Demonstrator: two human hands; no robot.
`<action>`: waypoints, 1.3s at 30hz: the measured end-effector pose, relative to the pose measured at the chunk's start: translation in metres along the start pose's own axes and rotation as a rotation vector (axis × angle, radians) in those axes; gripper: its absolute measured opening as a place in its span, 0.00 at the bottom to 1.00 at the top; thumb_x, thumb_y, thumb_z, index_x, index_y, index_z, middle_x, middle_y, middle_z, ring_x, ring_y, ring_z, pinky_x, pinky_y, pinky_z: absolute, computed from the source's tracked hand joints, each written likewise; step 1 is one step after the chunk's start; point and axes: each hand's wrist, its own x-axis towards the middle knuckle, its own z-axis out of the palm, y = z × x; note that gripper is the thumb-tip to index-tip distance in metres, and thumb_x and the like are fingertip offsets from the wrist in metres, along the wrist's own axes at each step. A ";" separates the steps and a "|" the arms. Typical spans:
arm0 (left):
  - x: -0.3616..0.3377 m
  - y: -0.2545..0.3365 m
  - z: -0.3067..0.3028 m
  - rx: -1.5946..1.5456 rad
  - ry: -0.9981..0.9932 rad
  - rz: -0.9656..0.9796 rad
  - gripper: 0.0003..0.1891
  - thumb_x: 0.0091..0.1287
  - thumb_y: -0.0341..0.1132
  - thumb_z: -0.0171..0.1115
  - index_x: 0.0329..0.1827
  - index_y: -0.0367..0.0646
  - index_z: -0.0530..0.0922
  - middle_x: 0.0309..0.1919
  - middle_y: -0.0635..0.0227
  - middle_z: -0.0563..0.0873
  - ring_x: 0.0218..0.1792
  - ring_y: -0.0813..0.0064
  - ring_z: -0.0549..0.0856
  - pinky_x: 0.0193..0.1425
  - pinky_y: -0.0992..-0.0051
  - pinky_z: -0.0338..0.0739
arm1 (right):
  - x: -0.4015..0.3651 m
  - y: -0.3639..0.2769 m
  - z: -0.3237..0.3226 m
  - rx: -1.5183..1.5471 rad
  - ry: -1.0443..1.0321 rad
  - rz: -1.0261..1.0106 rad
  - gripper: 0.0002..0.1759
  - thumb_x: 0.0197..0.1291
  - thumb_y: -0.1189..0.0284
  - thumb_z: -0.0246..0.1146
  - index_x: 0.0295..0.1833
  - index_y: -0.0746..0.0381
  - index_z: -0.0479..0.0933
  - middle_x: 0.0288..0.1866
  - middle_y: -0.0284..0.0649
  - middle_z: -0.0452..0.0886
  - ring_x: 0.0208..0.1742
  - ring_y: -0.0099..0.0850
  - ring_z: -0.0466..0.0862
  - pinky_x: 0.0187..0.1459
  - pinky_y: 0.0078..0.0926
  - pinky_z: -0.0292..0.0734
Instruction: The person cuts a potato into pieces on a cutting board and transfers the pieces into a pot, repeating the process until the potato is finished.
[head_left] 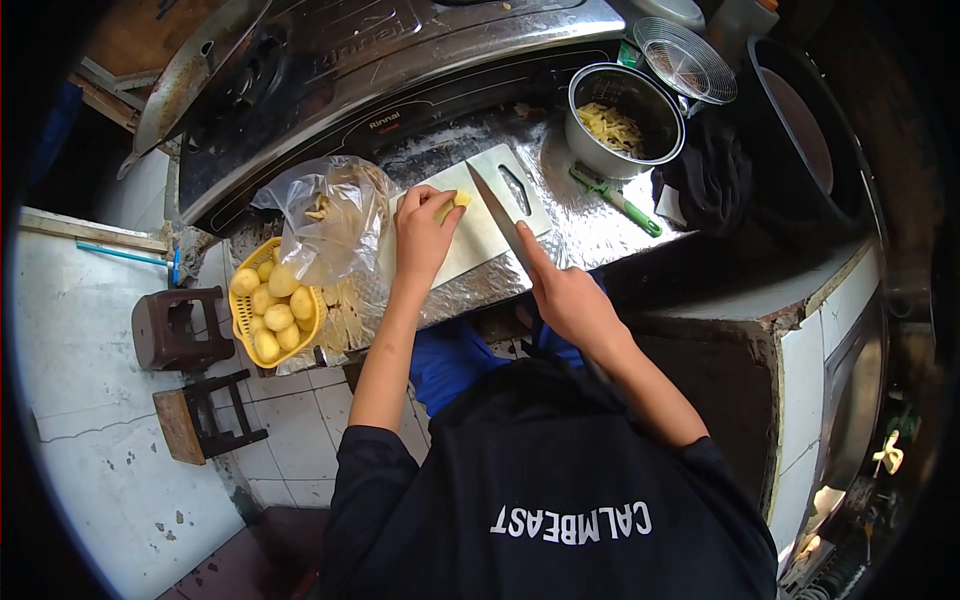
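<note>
On the white cutting board (478, 236), my left hand (424, 232) has its fingertips pressed on a small pale yellow potato piece (461, 199). My right hand (573, 300) is closed around a knife (493, 205), index finger laid along the blade. The blade points up and left across the board, just right of the potato piece, with a small gap between them. The knife's handle is hidden in my right hand. Near my left hand, a clear plastic bag (335, 215) holds what look like peelings.
A yellow basket (238, 318) of peeled potatoes stands at left. Cut strips lie in a metal pot (627, 157) at the upper right, beside a green peeler (628, 208) and dark cloth (712, 170). The stove (400, 90) lies beyond the board.
</note>
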 end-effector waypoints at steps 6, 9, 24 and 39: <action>-0.004 -0.001 0.012 -0.032 0.111 -0.078 0.12 0.58 0.34 0.76 0.45 0.44 0.91 0.48 0.70 0.84 0.55 0.63 0.79 0.63 0.63 0.72 | 0.032 -0.003 0.004 -0.110 -0.042 -0.033 0.45 0.65 0.74 0.58 0.85 0.50 0.48 0.19 0.57 0.79 0.22 0.59 0.83 0.30 0.59 0.78; -0.004 -0.001 0.013 -0.027 0.125 -0.063 0.12 0.58 0.35 0.76 0.45 0.46 0.91 0.48 0.72 0.84 0.57 0.64 0.78 0.64 0.63 0.71 | 0.038 -0.007 0.007 -0.128 -0.065 -0.020 0.45 0.65 0.74 0.58 0.85 0.51 0.48 0.19 0.57 0.80 0.23 0.59 0.83 0.29 0.58 0.78; -0.005 -0.005 0.013 -0.045 0.138 -0.053 0.08 0.59 0.34 0.75 0.40 0.45 0.92 0.48 0.70 0.86 0.56 0.65 0.80 0.63 0.65 0.73 | 0.045 -0.019 0.018 -0.270 -0.096 -0.011 0.46 0.62 0.75 0.58 0.85 0.56 0.49 0.21 0.57 0.81 0.23 0.57 0.84 0.29 0.57 0.80; -0.006 -0.006 0.014 -0.094 0.151 -0.103 0.06 0.59 0.34 0.74 0.37 0.45 0.92 0.47 0.70 0.86 0.58 0.63 0.79 0.66 0.64 0.70 | 0.051 -0.021 0.011 -0.183 -0.124 -0.012 0.44 0.62 0.76 0.58 0.84 0.60 0.51 0.20 0.60 0.80 0.24 0.60 0.84 0.31 0.58 0.80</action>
